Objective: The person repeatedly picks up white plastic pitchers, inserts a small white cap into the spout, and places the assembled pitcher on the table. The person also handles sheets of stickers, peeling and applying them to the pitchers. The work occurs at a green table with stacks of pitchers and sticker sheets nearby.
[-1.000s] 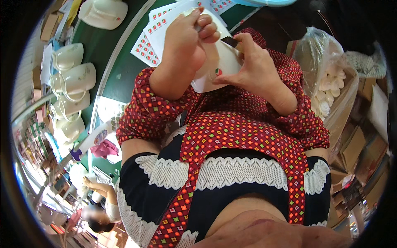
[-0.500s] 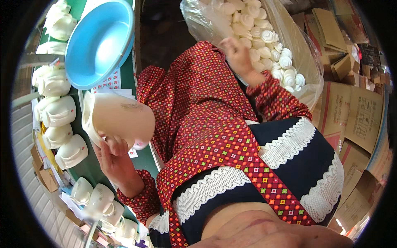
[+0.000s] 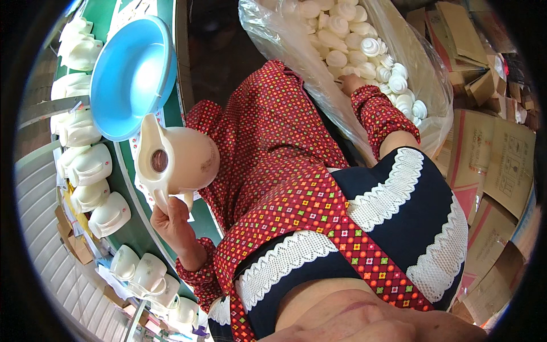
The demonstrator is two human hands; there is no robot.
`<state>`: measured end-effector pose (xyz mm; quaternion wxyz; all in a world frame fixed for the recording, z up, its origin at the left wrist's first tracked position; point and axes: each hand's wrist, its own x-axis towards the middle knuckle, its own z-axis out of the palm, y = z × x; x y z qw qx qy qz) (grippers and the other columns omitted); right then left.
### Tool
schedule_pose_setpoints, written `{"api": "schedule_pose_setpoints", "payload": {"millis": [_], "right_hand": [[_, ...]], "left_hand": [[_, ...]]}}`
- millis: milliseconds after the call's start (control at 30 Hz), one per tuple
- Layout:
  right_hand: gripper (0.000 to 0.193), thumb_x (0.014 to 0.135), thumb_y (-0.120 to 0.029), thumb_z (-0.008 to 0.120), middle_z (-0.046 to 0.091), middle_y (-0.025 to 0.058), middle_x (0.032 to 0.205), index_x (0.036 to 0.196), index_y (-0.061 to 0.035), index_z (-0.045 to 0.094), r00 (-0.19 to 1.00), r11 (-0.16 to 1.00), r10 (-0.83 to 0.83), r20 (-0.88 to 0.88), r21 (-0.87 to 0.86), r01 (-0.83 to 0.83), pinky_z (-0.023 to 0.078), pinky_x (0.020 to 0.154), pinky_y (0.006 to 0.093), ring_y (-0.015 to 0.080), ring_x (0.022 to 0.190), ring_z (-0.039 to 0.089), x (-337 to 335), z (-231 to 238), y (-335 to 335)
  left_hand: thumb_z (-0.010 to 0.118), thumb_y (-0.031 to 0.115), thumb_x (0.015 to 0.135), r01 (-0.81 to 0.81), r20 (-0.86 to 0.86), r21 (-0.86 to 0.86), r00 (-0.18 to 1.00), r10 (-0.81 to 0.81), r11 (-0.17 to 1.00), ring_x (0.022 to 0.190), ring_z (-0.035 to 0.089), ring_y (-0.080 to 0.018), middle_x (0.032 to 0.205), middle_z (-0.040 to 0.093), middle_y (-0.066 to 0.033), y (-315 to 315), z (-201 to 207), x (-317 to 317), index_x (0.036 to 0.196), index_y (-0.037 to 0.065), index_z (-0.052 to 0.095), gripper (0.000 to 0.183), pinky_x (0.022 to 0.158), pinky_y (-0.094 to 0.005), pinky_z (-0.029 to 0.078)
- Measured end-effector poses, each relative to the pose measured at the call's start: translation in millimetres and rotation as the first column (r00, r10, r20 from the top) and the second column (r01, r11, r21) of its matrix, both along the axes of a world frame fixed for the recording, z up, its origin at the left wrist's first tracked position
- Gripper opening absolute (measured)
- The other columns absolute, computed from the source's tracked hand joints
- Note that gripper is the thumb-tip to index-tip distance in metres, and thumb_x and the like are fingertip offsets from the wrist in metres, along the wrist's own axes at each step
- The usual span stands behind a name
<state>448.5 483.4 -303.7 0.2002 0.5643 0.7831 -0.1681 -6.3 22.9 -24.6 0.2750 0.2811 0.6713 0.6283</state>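
My left hand (image 3: 175, 223) is closed round the handle of a cream vacuum jug (image 3: 191, 157). The jug is tilted so that its uncovered mouth shows, with a dark, shiny inside, and a faint pattern marks its side. At the upper right, my right hand (image 3: 352, 85) reaches into a big clear plastic bag (image 3: 411, 48) full of round white and cream stoppers (image 3: 337, 25). Its fingers are down among the stoppers and mostly hidden, so whether they grip one does not show.
A blue basin (image 3: 128, 80) stands on the green bench (image 3: 126, 191) at the left. Rows of cream jugs (image 3: 91, 165) line the bench's far side, with several more jugs (image 3: 151, 273) at the lower left. Cardboard boxes (image 3: 490, 154) are stacked at the right.
My right hand has gone down from above the bag into the stoppers. My left hand has turned the jug, so its mouth and spout now show.
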Motion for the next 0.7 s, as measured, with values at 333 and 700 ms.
{"api": "schedule_pose_setpoints", "payload": {"millis": [333, 700], "right_hand": [[0.049, 0.086, -0.026, 0.088, 0.074, 0.0186, 0.111, 0.130, -0.0060, 0.076, 0.845, 0.894, -0.127, -0.520, 0.308, 0.324, 0.058, 0.090, 0.0448, 0.0381, 0.097, 0.073, 25, 33, -11], [0.040, 0.110, -0.030, 0.068, 0.074, 0.0026, 0.113, 0.138, -0.0005, 0.065, 0.144, 0.878, -0.373, -0.917, -0.399, -0.266, 0.054, 0.078, 0.0225, 0.0078, 0.093, 0.067, -210, 286, -149]], "left_hand": [[0.069, 0.022, 0.110, -0.088, -0.113, -0.007, 0.990, 0.087, 0.996, 0.062, 0.047, -0.0005, 0.074, 0.060, 0.0052, -1, -7, -17, 0.111, -0.002, 0.069, 0.024, 0.055, -0.0197, 0.033], [0.082, 0.016, 0.099, 0.139, -0.379, -0.234, 0.898, -0.222, 0.962, 0.082, 0.070, -0.0084, 0.092, 0.080, -0.0095, 43, 48, 23, 0.122, -0.006, 0.073, 0.034, 0.070, -0.0283, 0.055]]}}
